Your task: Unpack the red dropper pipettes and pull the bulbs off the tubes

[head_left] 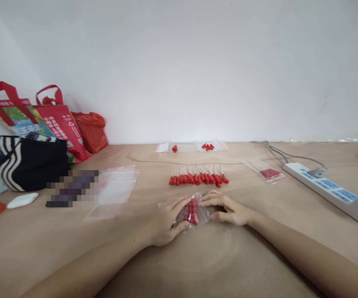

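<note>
A small clear zip bag (191,212) with red-headed pieces in it lies on the table between my hands. My left hand (170,219) holds its left side, fingers over the top and thumb along the lower edge. At the bag's right side, my right hand (227,207) has its curled fingers on the upper corner and its thumb by the edge. Just beyond is a row of thin pale sticks with red heads (197,178), heads toward me. Any sticks inside the held bag are hidden.
Flat clear bags (116,186) lie left, beside a blurred-out object (76,188) and a white case (22,200). A filled bag (268,171) and a power strip (330,188) are right. More red pieces (208,146) lie by the wall. Shopping bags (57,124) stand far left.
</note>
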`<state>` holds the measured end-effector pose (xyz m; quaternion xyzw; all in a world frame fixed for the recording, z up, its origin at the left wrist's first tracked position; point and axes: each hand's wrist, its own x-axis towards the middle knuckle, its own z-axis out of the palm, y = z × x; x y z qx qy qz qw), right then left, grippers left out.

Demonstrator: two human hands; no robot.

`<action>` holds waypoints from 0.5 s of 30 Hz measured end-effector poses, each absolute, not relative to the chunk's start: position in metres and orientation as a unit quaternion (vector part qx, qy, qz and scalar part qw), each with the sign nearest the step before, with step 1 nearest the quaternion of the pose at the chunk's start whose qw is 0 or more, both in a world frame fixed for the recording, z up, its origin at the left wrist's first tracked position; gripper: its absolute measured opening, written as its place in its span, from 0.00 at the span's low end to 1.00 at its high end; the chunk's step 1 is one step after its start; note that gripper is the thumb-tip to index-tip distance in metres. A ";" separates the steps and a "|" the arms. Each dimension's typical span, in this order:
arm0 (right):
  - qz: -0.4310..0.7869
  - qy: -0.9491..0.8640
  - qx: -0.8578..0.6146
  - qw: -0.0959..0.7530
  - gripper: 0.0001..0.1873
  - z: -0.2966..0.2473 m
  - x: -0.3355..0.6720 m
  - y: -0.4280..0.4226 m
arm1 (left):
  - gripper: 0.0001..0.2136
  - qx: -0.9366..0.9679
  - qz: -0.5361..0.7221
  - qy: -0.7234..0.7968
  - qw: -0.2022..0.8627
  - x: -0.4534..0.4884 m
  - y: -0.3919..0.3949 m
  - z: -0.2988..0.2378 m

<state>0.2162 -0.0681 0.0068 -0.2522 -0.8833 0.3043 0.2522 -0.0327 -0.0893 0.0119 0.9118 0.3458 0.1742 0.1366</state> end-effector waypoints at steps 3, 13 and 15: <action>0.340 -0.856 -0.272 0.277 0.17 0.004 0.213 -0.067 | 0.23 0.913 0.183 0.338 0.139 -0.029 -0.087 0.014; 0.354 -0.798 -0.362 0.327 0.23 -0.002 0.197 -0.069 | 0.18 0.904 0.237 0.322 0.152 -0.026 -0.080 0.007; 0.351 -0.787 -0.377 0.339 0.22 -0.004 0.195 -0.068 | 0.18 0.902 0.244 0.322 0.150 -0.026 -0.078 0.006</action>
